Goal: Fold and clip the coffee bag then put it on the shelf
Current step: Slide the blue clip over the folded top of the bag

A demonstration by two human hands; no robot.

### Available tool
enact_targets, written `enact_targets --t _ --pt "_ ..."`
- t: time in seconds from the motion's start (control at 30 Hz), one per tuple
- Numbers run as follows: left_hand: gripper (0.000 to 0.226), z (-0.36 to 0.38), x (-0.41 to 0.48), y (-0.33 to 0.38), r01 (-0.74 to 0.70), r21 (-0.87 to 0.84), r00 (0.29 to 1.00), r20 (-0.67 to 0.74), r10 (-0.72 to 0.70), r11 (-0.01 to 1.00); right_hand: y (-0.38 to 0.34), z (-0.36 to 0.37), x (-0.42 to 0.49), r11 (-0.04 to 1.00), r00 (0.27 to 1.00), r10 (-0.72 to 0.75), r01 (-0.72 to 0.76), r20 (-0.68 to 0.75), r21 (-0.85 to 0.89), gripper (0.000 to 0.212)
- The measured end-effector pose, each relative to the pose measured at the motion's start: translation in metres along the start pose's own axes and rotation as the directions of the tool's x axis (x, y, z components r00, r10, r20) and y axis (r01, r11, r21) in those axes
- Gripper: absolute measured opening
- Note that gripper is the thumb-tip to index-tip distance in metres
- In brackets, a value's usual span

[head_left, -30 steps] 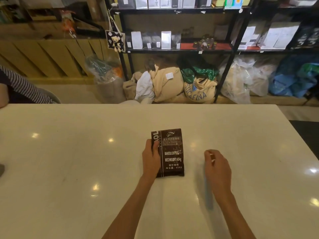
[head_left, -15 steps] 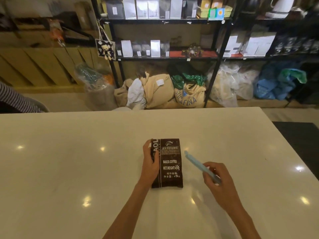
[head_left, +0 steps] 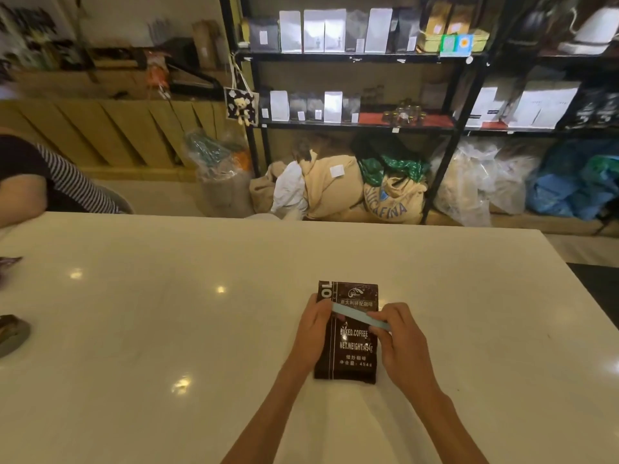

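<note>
A glossy white table (head_left: 167, 329) fills the foreground, with black metal shelves (head_left: 351, 56) at twelve o'clock. Just below the table's centre lies a flat, dark brown foil coffee bag (head_left: 351, 356) printed "BAKED.COFFEE" and "NET.WEIGHT:454g". The left hand (head_left: 313, 329) and right hand (head_left: 400, 343) pinch opposite ends of a slim, pale blue plastic clip (head_left: 355, 314) across it.

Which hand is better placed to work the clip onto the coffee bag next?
Probably the right hand: it already grips the blue clip across the coffee bag. The left hand is on the bag's left edge, at the clip's other end.
</note>
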State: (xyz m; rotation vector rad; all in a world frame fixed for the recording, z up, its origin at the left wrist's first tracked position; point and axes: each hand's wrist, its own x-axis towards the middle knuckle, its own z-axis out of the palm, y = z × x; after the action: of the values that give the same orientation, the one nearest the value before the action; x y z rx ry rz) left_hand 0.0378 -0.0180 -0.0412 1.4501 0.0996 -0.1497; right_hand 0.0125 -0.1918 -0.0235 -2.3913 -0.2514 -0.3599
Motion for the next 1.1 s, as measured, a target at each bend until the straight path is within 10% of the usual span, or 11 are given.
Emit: enact_targets --t 0.6,0.73,0.83,1.1 --pt "0.047 0.000 0.007 0.000 -0.071 0.093 0.989 -0.123 0.082 0.993 0.018 -0.025 -0.022 0.904 0.972 -0.006 -0.096 0.236 0.417 0.023" --pt "0.022 0.002 0.011 -0.002 -0.189 0.145 0.976 -0.079 0.202 0.971 0.019 -0.046 -0.011 0.904 0.998 0.044 -0.063 0.053 0.423 0.020" --pt "0.051 0.002 0.013 -0.003 -0.178 0.068 0.979 -0.092 0.184 0.982 0.044 -0.084 0.004 0.862 0.972 0.221 -0.157 -0.079 0.483 0.040" --pt "0.073 0.003 0.017 -0.005 -0.018 -0.064 0.993 -0.120 0.011 0.998 0.051 -0.060 0.048 0.838 0.916 0.255 -0.368 0.309 0.402 0.027"
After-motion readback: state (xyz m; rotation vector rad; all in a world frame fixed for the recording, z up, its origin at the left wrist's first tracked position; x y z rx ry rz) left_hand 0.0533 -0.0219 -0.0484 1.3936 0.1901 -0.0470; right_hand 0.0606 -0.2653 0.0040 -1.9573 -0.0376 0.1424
